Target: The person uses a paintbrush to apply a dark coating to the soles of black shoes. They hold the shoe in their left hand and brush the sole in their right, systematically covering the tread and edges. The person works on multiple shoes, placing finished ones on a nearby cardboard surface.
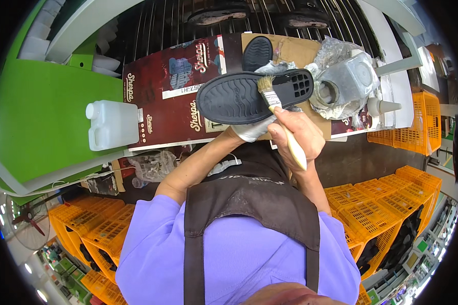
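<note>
My left hand, in a white glove, holds a black shoe sole from beneath. The sole lies level above the cardboard, with ridges and a grid of square hollows facing up. In my bare right hand is a flat paintbrush with a pale handle. Its bristles touch the sole near the grid, where the surface looks wet and shiny. Most of my left hand's fingers are hidden under the sole. Another black sole rests just beyond.
Right of the sole stands a clear plastic container with crumpled film around it, beside a white nozzle bottle. A white jug sits left on printed cardboard. Black shoes lie on far metal rollers. Orange crates flank me.
</note>
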Demonstrator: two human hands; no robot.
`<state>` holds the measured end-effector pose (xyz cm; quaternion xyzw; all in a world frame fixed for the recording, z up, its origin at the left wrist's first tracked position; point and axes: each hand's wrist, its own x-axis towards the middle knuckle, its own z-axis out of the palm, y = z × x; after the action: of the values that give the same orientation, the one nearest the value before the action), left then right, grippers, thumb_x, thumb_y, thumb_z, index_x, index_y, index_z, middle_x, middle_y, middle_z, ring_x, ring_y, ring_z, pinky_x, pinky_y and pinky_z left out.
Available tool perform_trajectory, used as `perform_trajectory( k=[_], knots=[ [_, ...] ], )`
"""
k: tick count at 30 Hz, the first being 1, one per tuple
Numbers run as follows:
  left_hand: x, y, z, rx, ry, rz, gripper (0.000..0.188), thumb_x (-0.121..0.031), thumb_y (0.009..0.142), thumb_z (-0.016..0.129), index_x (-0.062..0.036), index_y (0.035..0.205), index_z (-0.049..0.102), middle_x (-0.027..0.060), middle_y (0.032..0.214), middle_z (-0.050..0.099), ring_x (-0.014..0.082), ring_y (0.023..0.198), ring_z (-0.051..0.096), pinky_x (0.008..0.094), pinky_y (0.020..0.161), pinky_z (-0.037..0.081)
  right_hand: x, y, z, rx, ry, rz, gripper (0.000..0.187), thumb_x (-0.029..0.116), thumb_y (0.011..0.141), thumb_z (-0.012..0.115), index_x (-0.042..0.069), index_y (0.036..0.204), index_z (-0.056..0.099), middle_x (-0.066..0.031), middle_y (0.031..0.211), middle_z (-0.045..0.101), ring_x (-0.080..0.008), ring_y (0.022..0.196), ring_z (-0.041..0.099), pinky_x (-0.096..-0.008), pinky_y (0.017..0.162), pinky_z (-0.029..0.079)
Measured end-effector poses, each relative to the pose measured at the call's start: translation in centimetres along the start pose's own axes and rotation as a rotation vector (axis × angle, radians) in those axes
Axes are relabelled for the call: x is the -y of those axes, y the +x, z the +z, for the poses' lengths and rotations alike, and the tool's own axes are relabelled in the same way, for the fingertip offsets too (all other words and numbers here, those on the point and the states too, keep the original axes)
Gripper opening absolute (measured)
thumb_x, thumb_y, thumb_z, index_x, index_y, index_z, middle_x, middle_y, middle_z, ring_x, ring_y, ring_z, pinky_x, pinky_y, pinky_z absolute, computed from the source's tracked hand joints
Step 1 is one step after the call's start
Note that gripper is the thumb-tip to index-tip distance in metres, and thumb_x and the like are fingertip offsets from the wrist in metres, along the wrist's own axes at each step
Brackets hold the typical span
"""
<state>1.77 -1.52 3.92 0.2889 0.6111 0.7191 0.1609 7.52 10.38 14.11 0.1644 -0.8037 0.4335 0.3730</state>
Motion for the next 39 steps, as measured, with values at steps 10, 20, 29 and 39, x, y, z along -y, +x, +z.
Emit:
perform_trajectory(
  k=[10,20,29,39],
  knots=[
    [0.2,-0.2,0.3,0.110,0.055,-0.022,0.024,-0.021,0.082,0.060,-0.0055,0.100,0.053,0.0068,0.097,0.057,0.0185,0.091,0.054,0.0318,0.080,0.044,1.0,0.4,1.1,0.040,0.098,0.053,0.025,0.015,0.077,0.070,-0.008,0.085,0.062,-0.0166,0.075,0.065,-0.0226,0.061,0.062,-0.0283,0.055,0.049],
    [-2.0,-0.8,-0.4,0.292,0.144,-0.058,0.020,-0.019,0.079,0.061,-0.0057,0.092,0.055,0.0085,0.091,0.058,0.0203,0.087,0.054,0.0330,0.077,0.044,1.0,0.9,0.9,0.064,0.115,0.024,0.024,0.014,0.077,0.069,-0.008,0.083,0.062,-0.0164,0.074,0.065,-0.0225,0.060,0.062,-0.0282,0.055,0.049],
    [-2.3,-1.5,-0.9,0.355,0.138,-0.045,0.017,-0.018,0.079,0.060,-0.0068,0.091,0.058,0.0089,0.090,0.059,0.0197,0.084,0.055,0.0337,0.074,0.044,0.6,1.3,0.7,0.113,0.114,-0.035,0.025,0.016,0.078,0.069,-0.008,0.083,0.062,-0.0151,0.071,0.064,-0.0208,0.057,0.061,-0.0275,0.052,0.048],
    [-4.8,-0.5,-2.0,0.759,0.208,-0.059,0.034,-0.018,0.079,0.067,-0.0070,0.109,0.058,0.0077,0.104,0.060,0.0200,0.097,0.057,0.0328,0.084,0.046,-1.7,3.1,-1.2,0.246,0.114,-0.011,0.017,0.008,0.072,0.071,-0.003,0.083,0.063,-0.0128,0.073,0.065,-0.0222,0.057,0.062,-0.0283,0.050,0.048]
  ],
)
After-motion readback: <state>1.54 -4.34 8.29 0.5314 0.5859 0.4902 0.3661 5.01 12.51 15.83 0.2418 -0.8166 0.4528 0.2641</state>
